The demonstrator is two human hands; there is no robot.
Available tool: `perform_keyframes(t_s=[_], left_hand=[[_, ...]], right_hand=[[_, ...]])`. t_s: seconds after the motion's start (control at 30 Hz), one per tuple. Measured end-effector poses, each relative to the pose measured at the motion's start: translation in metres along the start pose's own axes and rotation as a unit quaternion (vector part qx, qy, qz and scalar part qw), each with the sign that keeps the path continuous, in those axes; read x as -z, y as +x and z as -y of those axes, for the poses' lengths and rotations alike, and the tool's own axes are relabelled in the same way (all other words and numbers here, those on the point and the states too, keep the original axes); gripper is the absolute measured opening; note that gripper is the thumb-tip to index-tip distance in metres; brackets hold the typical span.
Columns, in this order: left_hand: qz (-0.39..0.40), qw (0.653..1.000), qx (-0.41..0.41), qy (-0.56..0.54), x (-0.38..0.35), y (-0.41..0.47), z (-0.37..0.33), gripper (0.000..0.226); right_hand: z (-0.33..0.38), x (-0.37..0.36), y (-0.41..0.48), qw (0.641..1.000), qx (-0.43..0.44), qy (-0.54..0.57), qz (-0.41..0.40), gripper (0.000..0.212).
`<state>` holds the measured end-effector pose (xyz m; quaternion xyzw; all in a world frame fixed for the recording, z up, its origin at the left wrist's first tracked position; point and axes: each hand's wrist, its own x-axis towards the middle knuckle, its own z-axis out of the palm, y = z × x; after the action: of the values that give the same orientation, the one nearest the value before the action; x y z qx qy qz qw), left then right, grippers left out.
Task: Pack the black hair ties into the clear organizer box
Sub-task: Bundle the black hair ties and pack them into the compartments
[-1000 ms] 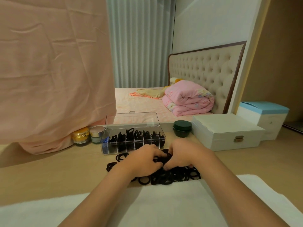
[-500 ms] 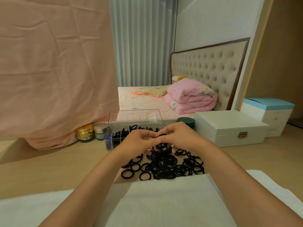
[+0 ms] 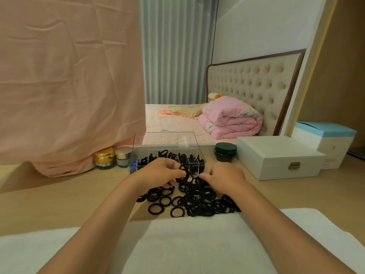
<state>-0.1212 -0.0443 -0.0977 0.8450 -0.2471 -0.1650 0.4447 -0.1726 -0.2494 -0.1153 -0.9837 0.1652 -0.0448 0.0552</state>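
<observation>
A heap of black hair ties [image 3: 194, 200] lies on the wooden tabletop in front of me. Behind it stands the clear organizer box [image 3: 167, 153] with its lid tilted up, and several compartments hold black ties. My left hand [image 3: 158, 172] hovers in front of the box and pinches a few black hair ties [image 3: 184, 172] between thumb and fingers. My right hand [image 3: 225, 177] is beside it, over the far right of the heap, fingers curled down toward the ties. Whether it holds any is hidden.
A white towel [image 3: 197, 244] covers the near edge. A dark green jar [image 3: 225, 151] and a white latched case [image 3: 280, 159] stand right of the box, with a blue-lidded box [image 3: 325, 143] beyond. A gold jar [image 3: 104, 157] and a silver-lidded jar [image 3: 123, 156] sit left, under pink cloth [image 3: 69, 86].
Both hands lifted off the heap and then drew apart. The left now holds ties in front of the box, and the right has dropped back toward the pile.
</observation>
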Motion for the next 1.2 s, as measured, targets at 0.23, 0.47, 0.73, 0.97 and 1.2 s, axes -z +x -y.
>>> perform_keyframes(t_s=[0.23, 0.47, 0.73, 0.97, 1.2], left_hand=[[0.022, 0.999, 0.017, -0.026, 0.001, 0.000, 0.000, 0.013], [-0.020, 0.996, 0.035, -0.085, 0.003, 0.000, 0.004, 0.014], [-0.015, 0.990, 0.023, -0.142, -0.002, -0.001, 0.002, 0.007], [0.082, 0.961, 0.009, -0.265, 0.001, -0.002, 0.000, 0.026], [0.106, 0.964, -0.010, -0.243, 0.003, -0.005, 0.002, 0.037]], right_hand=[[0.003, -0.003, 0.007, 0.995, 0.044, 0.068, 0.065, 0.033], [-0.002, 0.031, -0.001, 0.968, 0.120, 0.205, 0.083, 0.006], [0.011, 0.058, -0.018, 0.857, 0.132, 0.474, 0.153, 0.014], [0.023, 0.046, -0.019, 0.872, 0.092, 0.468, 0.109, 0.018], [0.030, 0.043, -0.021, 0.874, 0.051, 0.470, 0.114, 0.050]])
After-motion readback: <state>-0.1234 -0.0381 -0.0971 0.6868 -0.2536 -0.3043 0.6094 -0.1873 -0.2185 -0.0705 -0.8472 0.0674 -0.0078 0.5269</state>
